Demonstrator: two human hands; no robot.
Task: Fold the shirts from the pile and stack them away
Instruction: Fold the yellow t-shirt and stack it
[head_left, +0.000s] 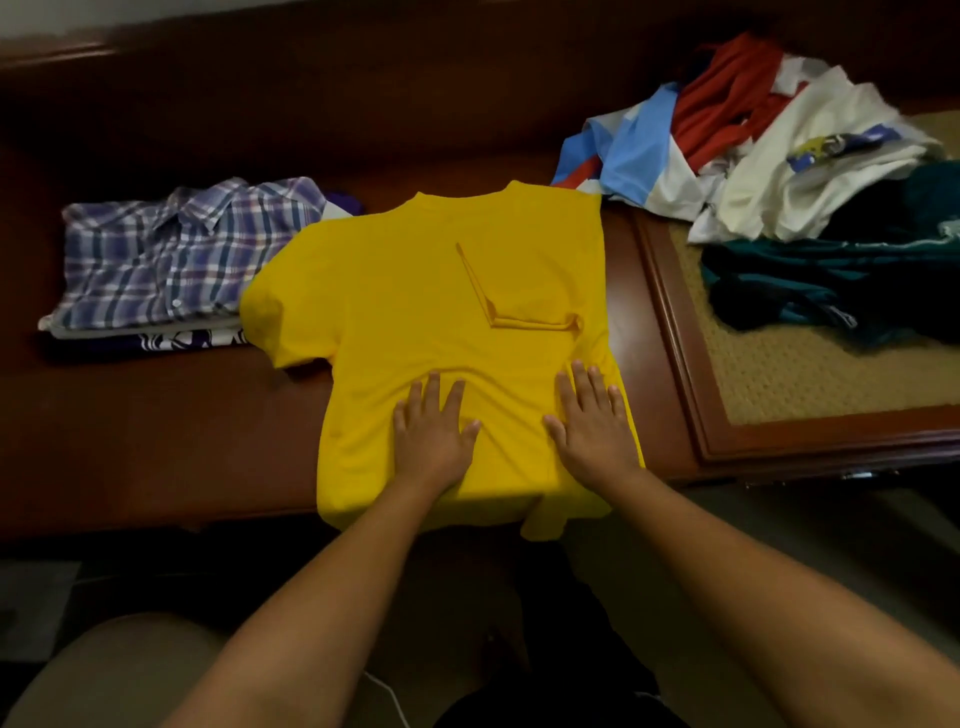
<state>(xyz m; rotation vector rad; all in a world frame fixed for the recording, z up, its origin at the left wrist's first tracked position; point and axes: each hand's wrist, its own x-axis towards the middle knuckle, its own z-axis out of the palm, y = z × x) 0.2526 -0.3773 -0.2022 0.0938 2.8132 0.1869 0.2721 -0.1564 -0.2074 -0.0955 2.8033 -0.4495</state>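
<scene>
A yellow T-shirt (415, 291) lies flat on the dark wooden table (156, 431), back up, with its right sleeve folded over onto the body. My left hand (431, 431) presses flat on the shirt's lower middle, fingers spread. My right hand (592, 421) rests flat on the lower right edge, fingers straight. A stack of folded shirts with a plaid shirt (171, 254) on top sits at the left, touching the yellow shirt's left sleeve. The unfolded pile (753, 150) of red, white, blue and teal clothes lies at the back right.
A woven mat in a raised wooden frame (810, 384) occupies the right end of the table under the pile. The shirt's hem hangs a little over the table's front edge. A beige cushion (104, 670) and a white cable (387, 696) are below.
</scene>
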